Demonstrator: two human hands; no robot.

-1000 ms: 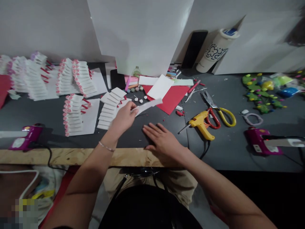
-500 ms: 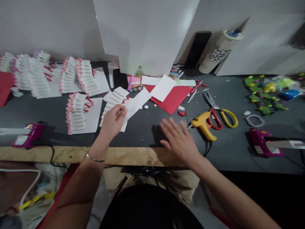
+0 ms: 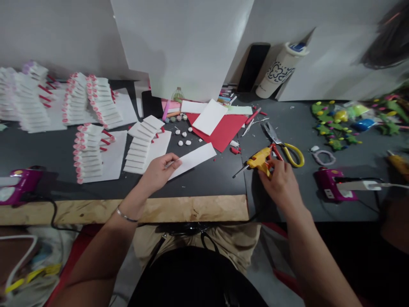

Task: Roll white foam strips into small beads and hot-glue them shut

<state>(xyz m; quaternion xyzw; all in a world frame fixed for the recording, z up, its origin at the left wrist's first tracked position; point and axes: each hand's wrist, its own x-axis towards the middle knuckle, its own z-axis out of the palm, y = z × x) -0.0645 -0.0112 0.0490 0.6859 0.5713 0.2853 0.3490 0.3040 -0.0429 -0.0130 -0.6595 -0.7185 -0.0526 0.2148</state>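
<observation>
My left hand (image 3: 162, 171) pinches one end of a white paper strip (image 3: 195, 158), which slants up to the right over the dark table. My right hand (image 3: 280, 183) is closed around the handle of a yellow hot glue gun (image 3: 259, 159), its thin nozzle pointing left. Scissors (image 3: 283, 145) with red and yellow handles lie just behind the glue gun. Beyond the strip are several small white balls (image 3: 182, 135). Left of it sits a fanned stack of folded white paper pieces (image 3: 140, 147) with red bits, on a white sheet.
White paper fans with pink edges (image 3: 89, 155) stand on the left. A red sheet (image 3: 225, 135) lies under white card (image 3: 211, 117). Purple power sockets (image 3: 334, 185), a grey ring (image 3: 324, 157) and green decorations (image 3: 332, 123) are on the right. A tumbler (image 3: 281, 70) and phone (image 3: 254, 66) lean behind.
My right hand, flat and empty before, has moved right and taken hold of the glue gun. The paper strip has come down and toward me in my left hand, uncovering the white balls.
</observation>
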